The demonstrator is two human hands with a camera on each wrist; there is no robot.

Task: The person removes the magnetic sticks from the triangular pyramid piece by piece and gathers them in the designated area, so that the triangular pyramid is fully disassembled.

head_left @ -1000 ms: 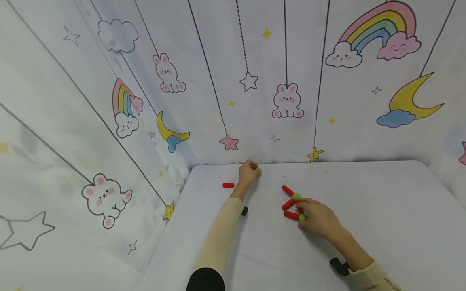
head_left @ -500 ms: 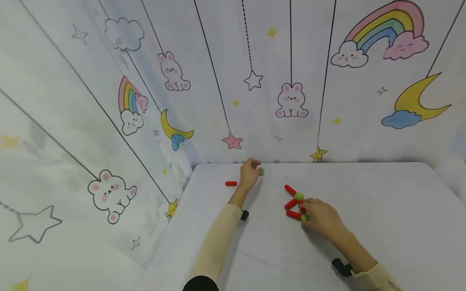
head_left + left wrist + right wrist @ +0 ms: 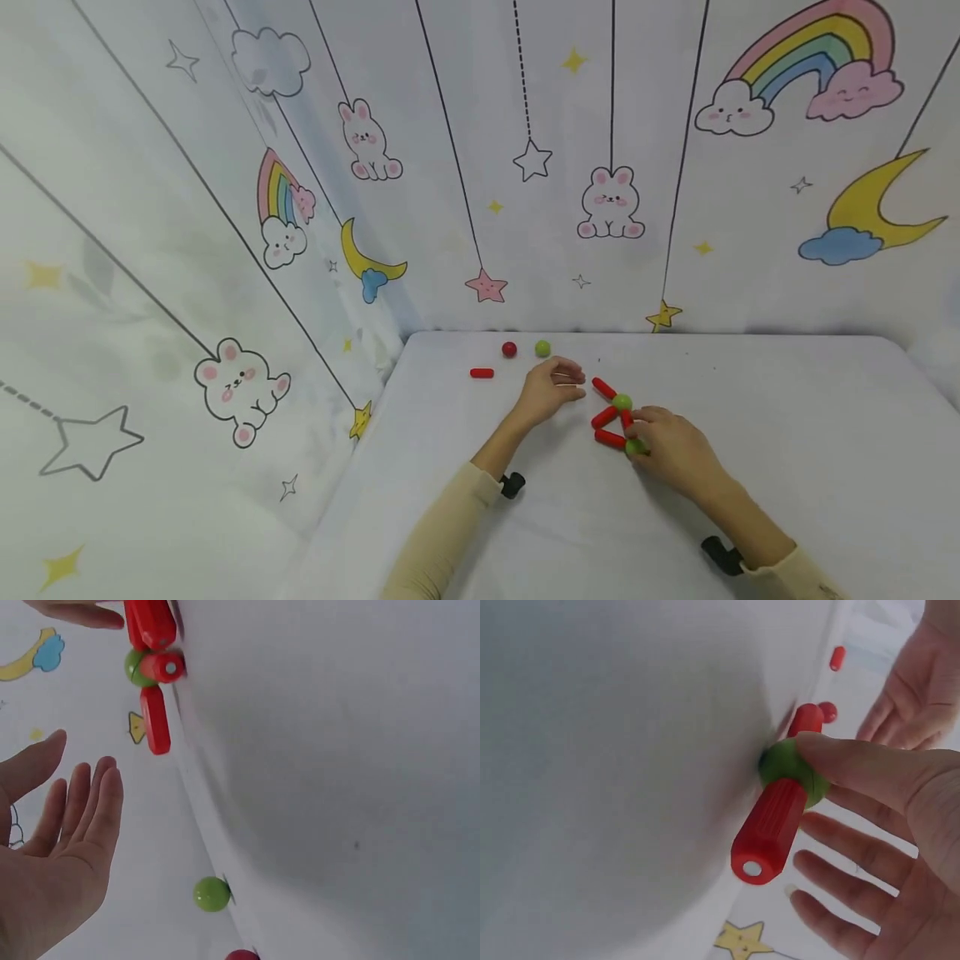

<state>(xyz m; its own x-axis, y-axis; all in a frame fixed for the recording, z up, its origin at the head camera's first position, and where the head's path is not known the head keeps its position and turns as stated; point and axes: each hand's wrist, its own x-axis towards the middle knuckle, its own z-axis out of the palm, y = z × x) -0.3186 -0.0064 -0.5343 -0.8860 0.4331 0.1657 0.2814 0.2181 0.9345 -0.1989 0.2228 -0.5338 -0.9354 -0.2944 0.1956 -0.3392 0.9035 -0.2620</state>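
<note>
My right hand (image 3: 678, 454) pinches a green ball (image 3: 784, 765) at the near end of a joined figure of red rods and green balls. Its thumb (image 3: 847, 765) lies on that ball, and a red rod (image 3: 769, 832) with a silver dot in its end sticks out from it. Farther along, another green ball (image 3: 622, 402) joins several red rods (image 3: 604, 417). My left hand (image 3: 551, 392) holds nothing; its fingers are spread, just left of the figure. Behind it on the table lie a loose green ball (image 3: 542, 348) and a red ball (image 3: 509, 350).
A single red rod (image 3: 482, 373) lies at the left of the white table (image 3: 787, 467). Past the far edge hangs a white cloth (image 3: 450, 167) printed with rabbits, stars and rainbows. Each wrist carries a small black camera (image 3: 513, 485).
My left hand has left the loose green ball and come nearer and to the right, uncovering the red ball. My right hand keeps its hold on the figure. The head view has shifted slightly.
</note>
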